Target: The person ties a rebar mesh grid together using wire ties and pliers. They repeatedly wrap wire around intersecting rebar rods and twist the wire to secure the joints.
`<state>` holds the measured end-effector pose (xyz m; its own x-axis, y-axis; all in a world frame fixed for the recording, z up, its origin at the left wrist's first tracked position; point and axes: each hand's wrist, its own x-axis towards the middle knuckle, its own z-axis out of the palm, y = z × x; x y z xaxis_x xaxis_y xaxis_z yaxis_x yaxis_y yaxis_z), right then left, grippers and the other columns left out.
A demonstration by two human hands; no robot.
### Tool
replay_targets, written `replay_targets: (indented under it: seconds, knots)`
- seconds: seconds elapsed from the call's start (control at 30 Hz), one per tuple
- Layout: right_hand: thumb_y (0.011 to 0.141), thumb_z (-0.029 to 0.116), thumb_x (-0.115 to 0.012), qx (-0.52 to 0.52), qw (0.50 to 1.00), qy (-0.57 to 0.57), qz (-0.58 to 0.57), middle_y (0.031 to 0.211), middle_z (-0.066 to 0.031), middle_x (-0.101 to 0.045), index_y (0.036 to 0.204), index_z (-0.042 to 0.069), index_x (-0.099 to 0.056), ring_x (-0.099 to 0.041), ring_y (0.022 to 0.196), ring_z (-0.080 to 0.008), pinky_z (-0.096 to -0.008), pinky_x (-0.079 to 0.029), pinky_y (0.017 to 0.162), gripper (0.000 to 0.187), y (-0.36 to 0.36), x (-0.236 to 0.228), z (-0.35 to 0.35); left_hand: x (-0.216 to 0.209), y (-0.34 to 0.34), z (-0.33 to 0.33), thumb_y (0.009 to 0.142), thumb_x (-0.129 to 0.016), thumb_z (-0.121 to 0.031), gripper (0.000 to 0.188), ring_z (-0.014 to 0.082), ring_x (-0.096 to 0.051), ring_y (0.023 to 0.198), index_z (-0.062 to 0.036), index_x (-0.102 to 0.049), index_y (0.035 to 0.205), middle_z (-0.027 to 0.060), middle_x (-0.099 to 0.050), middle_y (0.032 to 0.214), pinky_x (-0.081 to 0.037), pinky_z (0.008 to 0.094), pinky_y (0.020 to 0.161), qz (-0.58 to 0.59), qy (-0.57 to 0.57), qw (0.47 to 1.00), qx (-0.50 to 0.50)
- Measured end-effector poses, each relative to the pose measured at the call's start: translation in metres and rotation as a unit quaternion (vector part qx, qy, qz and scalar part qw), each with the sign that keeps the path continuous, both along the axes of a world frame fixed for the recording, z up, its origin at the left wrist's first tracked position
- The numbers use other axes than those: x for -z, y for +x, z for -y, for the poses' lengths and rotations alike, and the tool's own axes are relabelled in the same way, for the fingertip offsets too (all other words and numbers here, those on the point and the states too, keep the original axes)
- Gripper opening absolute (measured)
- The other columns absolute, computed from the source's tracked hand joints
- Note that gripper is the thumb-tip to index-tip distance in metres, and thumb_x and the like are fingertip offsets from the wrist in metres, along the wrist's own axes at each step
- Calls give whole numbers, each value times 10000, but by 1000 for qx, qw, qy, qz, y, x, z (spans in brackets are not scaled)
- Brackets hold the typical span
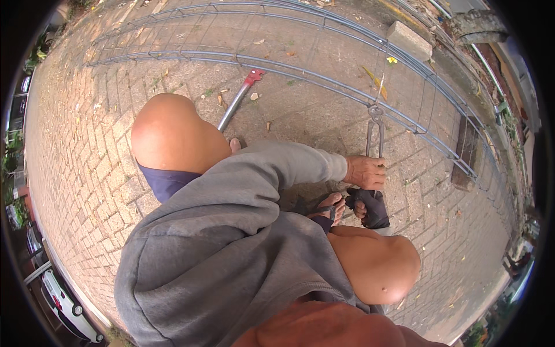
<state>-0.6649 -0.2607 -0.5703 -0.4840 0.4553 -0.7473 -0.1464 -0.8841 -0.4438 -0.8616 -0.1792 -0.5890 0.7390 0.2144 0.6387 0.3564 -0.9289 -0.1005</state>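
Note:
My bare left hand (365,172), reaching across from the left in a grey sleeve, is closed around the two handles of metal pincers (374,133). The pincers' jaws meet a steel bar of the long rebar cage (289,70), at a crossing with a thin upright wire. Just below, beside my right knee, my right hand (373,208) wears a black glove with bare fingertips. Its fingers curl around the lower end of the pincers' handles, which is mostly hidden. Most of my right forearm is out of sight behind the knee.
A tool with a red head and silver handle (237,99) lies by my left foot. Concrete block (410,40) and dark wooden block (466,153) lie by the cage. My sandalled right foot (330,207) rests on brick paving (104,144). A white car (66,306) stands far left.

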Motion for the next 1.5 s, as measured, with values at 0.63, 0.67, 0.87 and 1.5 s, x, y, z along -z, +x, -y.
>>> replay_targets:
  seconds: [0.63,0.67,0.87,1.5]
  knots:
    - [986,270,-565,-169,752,428,472,1003,-68,-717,1109,95,-690,-708,937,-185,-341,-572,749,248,-24,6,37,-18,15,-6,781,-716,-227,127,255,-763,814,-164,-819,821,32,-781,831,-596,441,640,-301,-218,925,82]
    - [986,273,-564,-171,754,427,469,1008,-65,-716,1111,98,-690,-707,940,-185,-340,-572,753,249,-20,3,43,-22,17,-5,781,-719,-229,125,256,-763,825,-163,-817,820,35,-780,834,-598,440,644,-326,-221,917,69]
    - [983,290,-559,-190,746,415,484,1037,-44,-715,1123,120,-689,-706,961,-180,-334,-571,775,256,15,-34,80,-64,6,5,738,-733,-227,92,253,-748,810,-174,-798,775,27,-763,796,-564,405,683,-346,-264,900,-11]
    - [972,343,-544,-494,700,345,384,1129,22,-709,1164,189,-687,-701,1027,-167,-315,-569,844,285,-39,-161,51,-7,-51,-52,953,-487,-283,568,345,-576,1268,67,-529,1399,176,-662,1162,-447,541,1082,551,-818,138,94]
